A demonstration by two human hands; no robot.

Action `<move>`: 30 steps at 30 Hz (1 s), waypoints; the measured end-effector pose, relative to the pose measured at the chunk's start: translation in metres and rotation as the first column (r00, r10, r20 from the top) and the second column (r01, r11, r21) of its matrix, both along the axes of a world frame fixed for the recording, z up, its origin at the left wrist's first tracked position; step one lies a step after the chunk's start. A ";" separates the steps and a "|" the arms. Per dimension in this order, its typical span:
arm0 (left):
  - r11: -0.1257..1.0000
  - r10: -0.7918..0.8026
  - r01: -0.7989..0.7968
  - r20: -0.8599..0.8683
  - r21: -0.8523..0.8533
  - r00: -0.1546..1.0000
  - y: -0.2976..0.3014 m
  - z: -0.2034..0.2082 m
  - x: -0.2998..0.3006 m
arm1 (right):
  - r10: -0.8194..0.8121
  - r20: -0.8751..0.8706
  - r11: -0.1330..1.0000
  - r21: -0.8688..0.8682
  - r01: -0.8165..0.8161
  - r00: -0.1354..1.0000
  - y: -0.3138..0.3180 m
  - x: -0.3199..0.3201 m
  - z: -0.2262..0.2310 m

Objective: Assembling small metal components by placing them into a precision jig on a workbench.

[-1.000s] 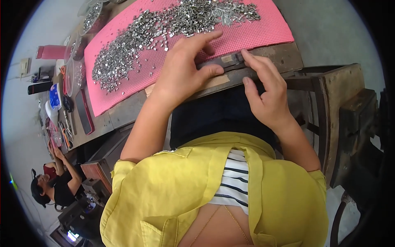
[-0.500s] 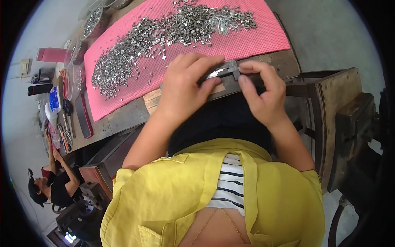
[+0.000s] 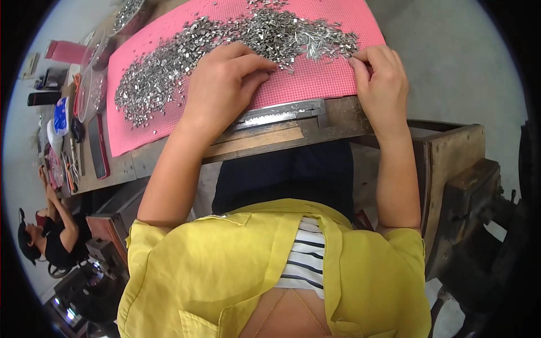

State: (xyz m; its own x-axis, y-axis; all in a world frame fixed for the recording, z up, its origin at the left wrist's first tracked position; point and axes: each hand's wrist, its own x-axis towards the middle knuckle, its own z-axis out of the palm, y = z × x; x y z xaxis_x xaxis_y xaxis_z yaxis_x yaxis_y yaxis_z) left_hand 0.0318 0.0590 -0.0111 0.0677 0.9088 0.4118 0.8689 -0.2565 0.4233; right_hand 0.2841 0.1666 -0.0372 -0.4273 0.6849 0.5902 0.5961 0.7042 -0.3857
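Note:
A long pile of small metal pieces (image 3: 265,34) lies on a pink textured mat (image 3: 315,79). My left hand (image 3: 220,84) is over the mat at the pile's near edge, thumb and forefinger brought together by the loose pieces; what they hold, if anything, is too small to make out. At the mat's right edge, my right hand (image 3: 383,84) is pinched beside the pile's end, its fingertips' content also unclear. Between the hands and my body, a long metal fixture (image 3: 282,114) with a row of small shiny parts rests along the wooden table's edge, untouched by the right hand.
Clear plastic tubs (image 3: 93,93) of metal pieces stand left of the mat. A red-edged phone (image 3: 98,147) and hand tools (image 3: 73,163) lie nearby. Another person (image 3: 53,231) works at the far left. A wooden stand (image 3: 451,152) with dark machinery is at the right.
Both hands have left the metal fixture and moved forward to the pile, the left also leftward and the right rightward. The fixture now lies exposed on the table edge.

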 end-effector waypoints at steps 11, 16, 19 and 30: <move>1.000 -0.020 0.020 -0.349 -0.002 0.937 0.006 0.000 0.001 | 0.009 -0.222 0.993 -0.114 -0.035 0.975 -0.012 0.005 0.003; 0.998 -0.048 0.060 -0.373 0.020 0.927 -0.001 0.005 0.004 | -0.039 -0.401 0.929 -0.352 -0.115 0.915 -0.024 0.010 0.005; 0.999 -0.046 0.049 -0.333 0.000 0.942 -0.001 0.004 0.005 | -0.010 -0.443 0.908 -0.378 -0.177 0.896 -0.037 0.000 0.016; 0.998 -0.044 0.034 -0.249 -0.046 0.967 -0.008 0.009 0.005 | 0.312 -0.389 0.761 -0.443 -0.473 0.867 -0.061 -0.016 0.025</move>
